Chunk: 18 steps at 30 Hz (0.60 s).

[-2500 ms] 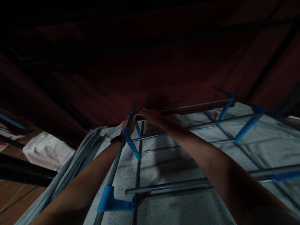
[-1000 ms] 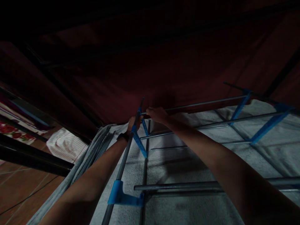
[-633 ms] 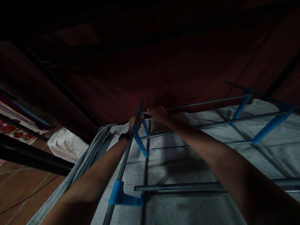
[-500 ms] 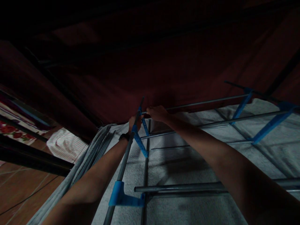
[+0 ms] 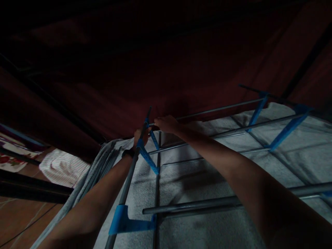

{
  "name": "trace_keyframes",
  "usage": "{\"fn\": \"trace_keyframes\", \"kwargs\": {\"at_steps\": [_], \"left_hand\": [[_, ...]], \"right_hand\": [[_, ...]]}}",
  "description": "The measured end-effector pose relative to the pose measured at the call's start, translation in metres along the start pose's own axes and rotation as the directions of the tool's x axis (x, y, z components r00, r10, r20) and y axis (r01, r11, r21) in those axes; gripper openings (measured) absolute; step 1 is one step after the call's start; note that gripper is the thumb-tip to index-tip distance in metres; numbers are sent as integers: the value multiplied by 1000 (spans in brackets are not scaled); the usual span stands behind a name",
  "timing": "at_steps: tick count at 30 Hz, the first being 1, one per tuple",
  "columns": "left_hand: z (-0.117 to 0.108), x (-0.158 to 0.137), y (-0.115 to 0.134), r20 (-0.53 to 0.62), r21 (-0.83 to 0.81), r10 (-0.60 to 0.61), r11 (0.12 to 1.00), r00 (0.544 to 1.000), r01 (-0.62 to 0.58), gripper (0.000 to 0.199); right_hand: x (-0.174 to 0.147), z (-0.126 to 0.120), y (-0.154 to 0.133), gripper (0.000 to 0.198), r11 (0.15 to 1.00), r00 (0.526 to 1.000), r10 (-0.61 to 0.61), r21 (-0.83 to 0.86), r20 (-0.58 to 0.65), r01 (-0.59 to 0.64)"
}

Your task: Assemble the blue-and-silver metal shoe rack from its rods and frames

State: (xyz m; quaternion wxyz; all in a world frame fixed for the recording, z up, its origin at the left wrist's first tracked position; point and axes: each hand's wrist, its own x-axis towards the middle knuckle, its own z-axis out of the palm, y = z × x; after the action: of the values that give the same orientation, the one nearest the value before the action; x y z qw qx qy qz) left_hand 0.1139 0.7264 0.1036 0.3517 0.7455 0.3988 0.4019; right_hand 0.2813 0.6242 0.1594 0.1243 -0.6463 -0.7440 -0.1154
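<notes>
A frame of grey metal tubes joined by blue plastic connectors stands over a pale blanket. My left hand, with a dark band at the wrist, is wrapped round the long side tube near its far end, close to a blue connector. Beside it, my right hand pinches the left end of the far crossbar, at the far blue connector. Closer to me, a loose-ended tube lies beside the near blue connector, its left end apart from the side tube.
More blue connectors hold the frame's right side. The pale blanket lies beneath, bunched in folds at its left edge. A dark red cloth hangs behind. At the left are striped fabric, a dark bar and brown floor.
The whole scene has shifted slightly left in view as the camera turned. Both hands keep their holds at the same far corner of the frame.
</notes>
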Motion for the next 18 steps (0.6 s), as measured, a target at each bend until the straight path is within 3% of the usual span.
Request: {"fn": "trace_keyframes", "kwargs": {"at_steps": [5,18], "left_hand": [[-5,3,2,90,-45,-11,999,996,15,41],[5,-2,-5,-40,-11,23,1000,999,-23,35]], "right_hand": [[-3,3,0,39,998,998,-47,-53,-32,45],[2,4,2,34,999,999,-47,-18,-16,47]]}}
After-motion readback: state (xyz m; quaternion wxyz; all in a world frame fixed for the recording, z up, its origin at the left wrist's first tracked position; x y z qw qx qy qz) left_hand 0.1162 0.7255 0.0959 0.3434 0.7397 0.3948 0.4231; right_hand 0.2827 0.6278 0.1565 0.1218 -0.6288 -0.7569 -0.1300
